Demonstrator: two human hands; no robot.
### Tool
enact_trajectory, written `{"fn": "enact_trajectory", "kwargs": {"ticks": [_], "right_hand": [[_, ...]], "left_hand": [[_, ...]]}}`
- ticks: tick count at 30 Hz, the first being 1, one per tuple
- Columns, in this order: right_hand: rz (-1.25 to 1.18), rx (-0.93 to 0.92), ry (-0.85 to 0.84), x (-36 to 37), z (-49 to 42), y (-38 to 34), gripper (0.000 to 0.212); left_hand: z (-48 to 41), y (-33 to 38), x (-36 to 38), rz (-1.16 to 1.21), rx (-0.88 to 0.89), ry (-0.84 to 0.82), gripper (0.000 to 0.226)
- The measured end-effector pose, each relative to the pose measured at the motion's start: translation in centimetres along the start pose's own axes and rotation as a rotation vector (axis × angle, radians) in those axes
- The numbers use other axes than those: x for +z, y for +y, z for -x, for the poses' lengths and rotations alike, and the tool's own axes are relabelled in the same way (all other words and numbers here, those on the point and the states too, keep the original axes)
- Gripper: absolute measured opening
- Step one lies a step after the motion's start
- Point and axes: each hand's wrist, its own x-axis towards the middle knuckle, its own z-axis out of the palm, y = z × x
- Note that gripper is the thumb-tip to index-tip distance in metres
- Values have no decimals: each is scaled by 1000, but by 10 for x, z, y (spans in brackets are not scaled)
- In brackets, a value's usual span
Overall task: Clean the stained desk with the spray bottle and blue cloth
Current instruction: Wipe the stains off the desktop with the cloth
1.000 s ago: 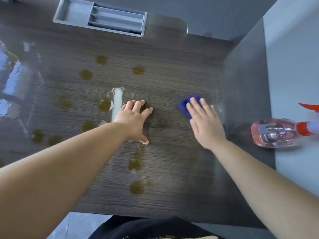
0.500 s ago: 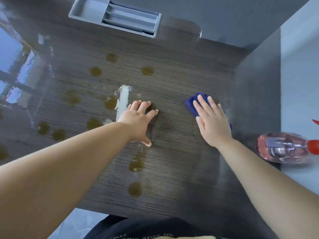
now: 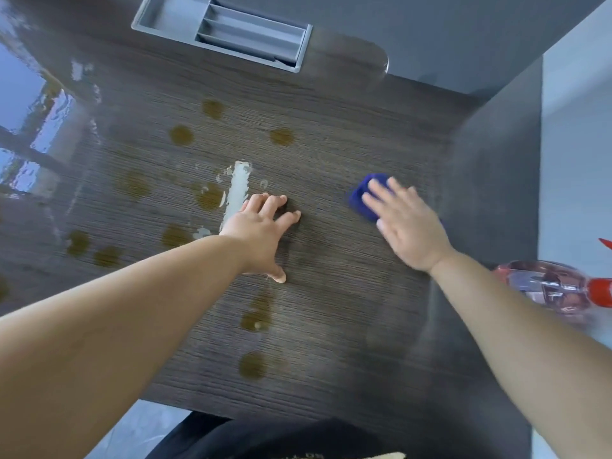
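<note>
The dark wood-grain desk (image 3: 347, 293) carries several olive-brown stains, such as one stain (image 3: 281, 136) at the back and another (image 3: 253, 366) near the front edge. My right hand (image 3: 407, 223) lies flat with straight fingers on the blue cloth (image 3: 362, 193), pressing it to the desk; most of the cloth is hidden under the palm. My left hand (image 3: 261, 233) rests spread on the desk beside a white streak (image 3: 238, 190). The spray bottle (image 3: 546, 289), clear with pink liquid and a red collar, lies at the right edge, held by neither hand.
A grey cable tray (image 3: 225, 31) is set into the desk's back edge. A dark side panel (image 3: 496, 180) rises along the right. Window glare covers the left of the desk. My dark clothing shows below the front edge.
My right hand has slid the blue cloth a little leftward across the desk. The left hand stays planted. The camera has shifted, so everything sits lower and further right in view.
</note>
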Motion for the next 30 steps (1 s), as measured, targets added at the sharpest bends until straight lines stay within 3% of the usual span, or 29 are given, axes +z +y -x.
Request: {"fn": "enact_trajectory", "kwargs": {"ticks": [3,5,6,8,10,11,13,16,18,20,23,25,27,30], "right_hand": [[-84,560,90,1,-31,-13,48],[-83,724,107,5,-47,-51,52],[-71,669,108,9,-48,-69,52],[-41,371,51,14,-32,-90,51],[4,33,-22,14,-4,-78,50],[18,-54,-39,12,7,-63,49],[17,44,-17,9,18,-34,49],[-59,590,73,9,-10,-36,49],[-76,863,115,9,-49,-68,53],[-64,776,85,9,-74,-107,55],[-11,226,-42,13,-62,-139,51],[-7,-11,-83,9,-42,-121,49],[2,51,-54,7,-36,-90,50],[-86,572,41,6,-63,-70,49]], "left_hand": [[0,0,-1,10,-1,3,115],[1,2,-1,8,-4,-1,115],[1,2,-1,7,-6,1,115],[1,2,-2,1,-1,6,115],[2,2,-1,-4,16,7,113],[2,1,-1,10,26,5,110],[1,-4,-6,96,45,11,96],[-1,-24,-19,201,28,104,77],[-2,-42,-25,184,-41,187,80],[-2,-58,-26,148,-118,202,91],[-1,-73,-25,128,-185,188,107],[-2,-78,-24,123,-174,171,112],[-4,-78,-22,121,-138,125,117],[-7,-74,-18,102,-126,45,126]]}}
